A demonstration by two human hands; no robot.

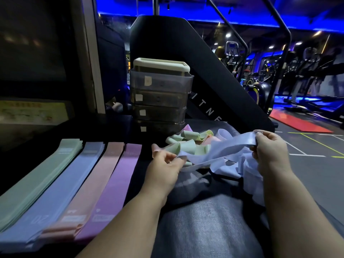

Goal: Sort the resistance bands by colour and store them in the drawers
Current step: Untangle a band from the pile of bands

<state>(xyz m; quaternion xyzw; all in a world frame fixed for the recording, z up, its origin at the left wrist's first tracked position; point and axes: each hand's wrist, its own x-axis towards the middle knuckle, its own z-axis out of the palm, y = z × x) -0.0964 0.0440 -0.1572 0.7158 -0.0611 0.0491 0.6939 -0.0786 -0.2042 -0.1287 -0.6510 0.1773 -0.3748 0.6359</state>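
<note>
A pale blue resistance band [219, 148] stretches between my two hands above a tangled heap of bands [188, 142] in green, pink and blue. My left hand [163, 164] pinches its left end; my right hand [270, 148] pinches its right end, held higher. On the left lie four flat sorted stacks: green [37, 179], blue [61, 183], peach [93, 183] and purple [115, 183]. A smoky translucent drawer unit [160, 97] with several labelled drawers stands behind the heap, all drawers closed.
Everything rests on a dark padded surface [204, 220]. A large black gym machine [186, 53] rises behind the drawers. To the right the floor drops away, with a red mat [297, 123] and treadmills beyond. A dark wall panel stands at the left.
</note>
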